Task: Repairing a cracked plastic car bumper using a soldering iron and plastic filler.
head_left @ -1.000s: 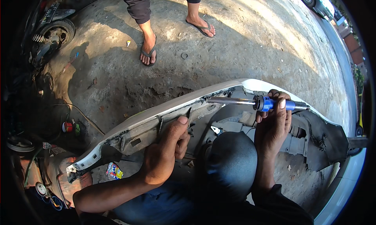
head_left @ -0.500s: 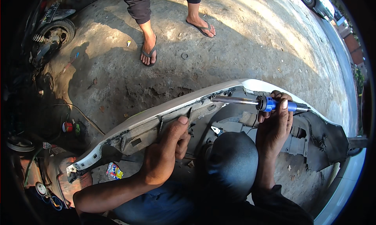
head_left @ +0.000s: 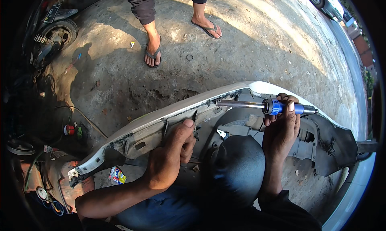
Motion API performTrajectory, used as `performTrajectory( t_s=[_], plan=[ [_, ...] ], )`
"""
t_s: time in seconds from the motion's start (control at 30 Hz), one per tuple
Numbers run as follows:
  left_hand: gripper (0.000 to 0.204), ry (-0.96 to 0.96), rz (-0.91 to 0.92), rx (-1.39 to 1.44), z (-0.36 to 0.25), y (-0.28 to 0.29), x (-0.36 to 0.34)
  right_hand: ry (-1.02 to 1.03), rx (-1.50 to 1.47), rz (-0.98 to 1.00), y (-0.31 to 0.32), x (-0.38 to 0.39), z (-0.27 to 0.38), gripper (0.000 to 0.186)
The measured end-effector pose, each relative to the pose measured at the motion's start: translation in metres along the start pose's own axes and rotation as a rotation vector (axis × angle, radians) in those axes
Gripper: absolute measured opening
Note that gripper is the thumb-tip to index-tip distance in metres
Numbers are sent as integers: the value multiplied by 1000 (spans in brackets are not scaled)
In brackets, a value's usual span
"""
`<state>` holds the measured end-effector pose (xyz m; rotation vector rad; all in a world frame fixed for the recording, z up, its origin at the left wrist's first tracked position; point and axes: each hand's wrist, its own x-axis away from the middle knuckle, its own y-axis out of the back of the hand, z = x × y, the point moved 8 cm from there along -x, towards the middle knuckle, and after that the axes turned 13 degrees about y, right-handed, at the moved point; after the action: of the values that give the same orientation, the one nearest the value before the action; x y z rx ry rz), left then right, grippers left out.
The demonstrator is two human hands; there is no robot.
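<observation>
Along the bumper, your right hand grips the blue tool, pointed left; your left hand curls at the inner side, though whether it grips anything cannot be told.

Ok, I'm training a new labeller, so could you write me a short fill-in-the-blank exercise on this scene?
The right hand holds a tool with a ____ grip.
The tool's metal shaft points to the picture's ____ side.
Beyond the panel, the number of feet in view is ____.
A vehicle shows at the picture's upper ____.

Missing words: blue; left; two; right.
</observation>
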<state>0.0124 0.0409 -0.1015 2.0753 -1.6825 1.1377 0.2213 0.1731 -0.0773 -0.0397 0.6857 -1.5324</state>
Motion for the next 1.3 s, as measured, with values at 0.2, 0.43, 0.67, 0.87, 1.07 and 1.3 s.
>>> performTrajectory(
  t_s=[0.2,0.43,0.67,0.87,1.07,1.3],
  plan=[
    [43,-20,-53,55,-1,1,0,-16,-13,13,-4,0,-1,23],
    [43,-37,-56,49,-3,0,0,-14,-3,17,-1,-1,-1,23],
    [42,-21,-63,63,-3,2,0,-12,-23,22,-3,-1,-2,23],
    [41,-9,-69,110,-3,0,1,-2,-29,8,-1,-1,0,23],
    [41,-30,-72,77,-2,2,1,-9,-27,2,0,-1,-2,24],
    [42,-42,-43,42,-2,4,-1,-47,-49,12,-1,0,-5,24]
  ],
)
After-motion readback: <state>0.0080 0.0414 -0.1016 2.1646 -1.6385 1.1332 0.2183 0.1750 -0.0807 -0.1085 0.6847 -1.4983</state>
